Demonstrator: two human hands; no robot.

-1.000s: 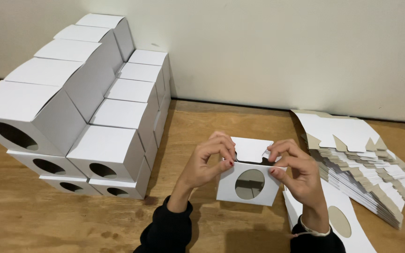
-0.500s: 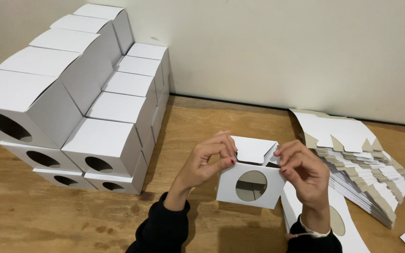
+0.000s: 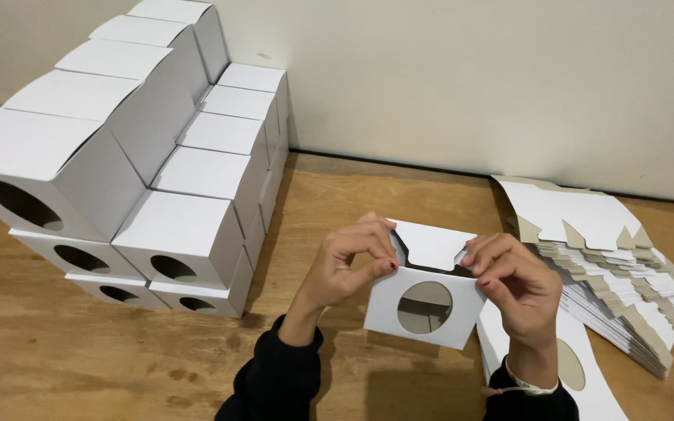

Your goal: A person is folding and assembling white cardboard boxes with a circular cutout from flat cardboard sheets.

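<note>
Left hand (image 3: pixel 345 269) and right hand (image 3: pixel 512 281) pinch the box (image 3: pixel 424 300) between them, fingers clamped on its top corners; flats (image 3: pixel 610 265) lie just right.

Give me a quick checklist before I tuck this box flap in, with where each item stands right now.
1. Left hand pinching the box at its top left corner: ok.
2. Right hand gripping the top right corner: ok.
3. Top flap tucked in: not ok, it stands open.
4. Round window facing me: ok.
5. Bottom of the box closed: cannot tell.
6. Stack of flat blanks near the right hand: ok.
</note>
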